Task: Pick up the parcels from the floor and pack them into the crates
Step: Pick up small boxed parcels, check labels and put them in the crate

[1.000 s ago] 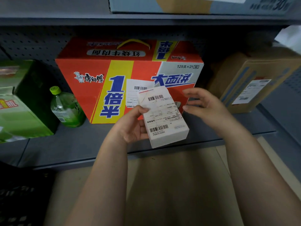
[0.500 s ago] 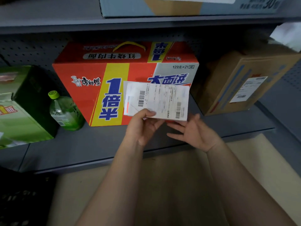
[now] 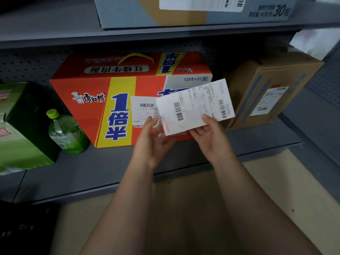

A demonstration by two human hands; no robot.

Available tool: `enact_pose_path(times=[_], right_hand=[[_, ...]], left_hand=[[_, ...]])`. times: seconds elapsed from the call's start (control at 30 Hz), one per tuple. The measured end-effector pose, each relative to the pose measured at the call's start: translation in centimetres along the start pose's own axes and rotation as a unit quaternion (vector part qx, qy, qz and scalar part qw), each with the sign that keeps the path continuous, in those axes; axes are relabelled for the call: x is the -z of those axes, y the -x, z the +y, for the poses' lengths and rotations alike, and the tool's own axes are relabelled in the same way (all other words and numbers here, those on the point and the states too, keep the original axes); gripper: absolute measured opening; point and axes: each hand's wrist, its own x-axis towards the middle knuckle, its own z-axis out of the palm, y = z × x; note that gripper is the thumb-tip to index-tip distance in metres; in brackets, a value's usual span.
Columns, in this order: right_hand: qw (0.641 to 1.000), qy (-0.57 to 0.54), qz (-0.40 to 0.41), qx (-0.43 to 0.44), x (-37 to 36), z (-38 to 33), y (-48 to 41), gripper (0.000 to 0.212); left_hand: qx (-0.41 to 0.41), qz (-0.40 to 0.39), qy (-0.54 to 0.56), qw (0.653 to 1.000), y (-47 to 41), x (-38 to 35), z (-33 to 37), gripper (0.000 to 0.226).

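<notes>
Parcel (image 3: pixel 195 107) tilted — right hand (image 3: pixel 211 138) pinches it, fingers hidden behind; left hand (image 3: pixel 152 140) fingers (image 3: pixel 149 120) spread.

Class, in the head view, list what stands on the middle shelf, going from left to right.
green carton → green bottle → orange box → brown box

- The noodle carton (image 3: pixel 128 100) stands mid-shelf (image 3: pixel 92 172).
- A bottle (image 3: pixel 66 133) just left of it, another carton (image 3: pixel 18 137) farther left.
- A cardboard box (image 3: pixel 266 92) at its right.
- The parcel (image 3: pixel 195 105) held before it.
</notes>
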Motion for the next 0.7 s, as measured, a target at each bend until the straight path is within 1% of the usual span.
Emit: enact_pose_path(times=[0.07, 0.13, 0.2, 0.23, 0.33, 0.43, 0.53, 0.57, 0.67, 0.7], right_hand=[[1.000, 0.020, 0.004, -0.005, 0.5, -1.4, -0.2, 0.046], [0.997, 0.076, 0.015, -0.012, 0.7, -2.4, -0.2, 0.038], [0.991, 0.133, 0.033, -0.008, 0.6, -2.9, -0.3, 0.028], [0.987, 0.155, 0.045, -0.004, 0.5, -3.0, -0.3, 0.026], [0.978, 0.193, 0.077, 0.006, -0.1, -3.1, -0.5, 0.034], [0.969, 0.230, 0.087, 0.019, -0.5, -2.5, -1.0, 0.039], [0.965, 0.241, 0.095, 0.033, -0.8, -1.9, -1.2, 0.039], [0.966, 0.237, 0.096, 0.039, -0.9, -1.7, -1.3, 0.036], [0.971, 0.218, 0.078, 0.060, -0.8, -1.4, -1.8, 0.018], [0.972, 0.215, 0.070, 0.066, -0.6, -1.3, -1.7, 0.015]], left_hand=[[-0.012, 0.015, -0.044, 0.999, 0.1, 0.7, 1.6, 0.069], [-0.017, 0.012, -0.121, 0.992, 0.4, 0.9, 2.5, 0.059], [-0.014, -0.013, -0.192, 0.981, 0.7, 0.8, 2.7, 0.051], [-0.008, -0.028, -0.221, 0.975, 0.9, 0.6, 2.7, 0.049], [0.010, -0.071, -0.272, 0.960, 1.1, 0.3, 2.4, 0.046], [0.005, -0.086, -0.258, 0.962, 0.8, 0.6, 2.1, 0.046], [-0.001, -0.087, -0.241, 0.967, 0.4, 1.3, 1.9, 0.055], [-0.004, -0.089, -0.232, 0.969, 0.3, 1.4, 1.8, 0.057], [-0.021, -0.090, -0.187, 0.978, -0.3, 1.6, 1.3, 0.060], [-0.025, -0.088, -0.174, 0.981, -0.3, 1.6, 1.1, 0.062]])
